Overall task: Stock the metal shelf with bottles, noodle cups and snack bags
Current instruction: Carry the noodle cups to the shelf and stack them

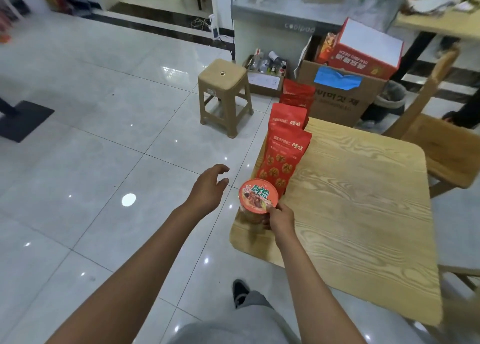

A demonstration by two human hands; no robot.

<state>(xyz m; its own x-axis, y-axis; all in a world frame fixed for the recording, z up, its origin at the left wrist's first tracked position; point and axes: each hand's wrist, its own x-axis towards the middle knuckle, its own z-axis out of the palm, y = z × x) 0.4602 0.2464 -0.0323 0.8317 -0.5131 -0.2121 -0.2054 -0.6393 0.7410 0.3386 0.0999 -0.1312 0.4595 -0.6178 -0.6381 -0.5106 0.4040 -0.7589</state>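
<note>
Our left hand point(207, 187) hung over the tiled floor point(91, 135), fingers loosely spread and holding nothing. Beyond it stood a tan plastic stool point(224, 94). Our right hand point(279, 220) gripped the side of a noodle cup point(257, 198) that sat at the near left corner of the wooden table point(363, 213); its red lid bore green characters we could not read. Behind the cup, red snack bags point(284, 156) stood in a row along the table's left edge, printed with walnuts and white Chinese writing. Farther right, a counter point(298, 26) read "coolpad".

wooden table point(363, 200) | noodle cup point(257, 196), red snack bags point(284, 159) along left edge
</note>
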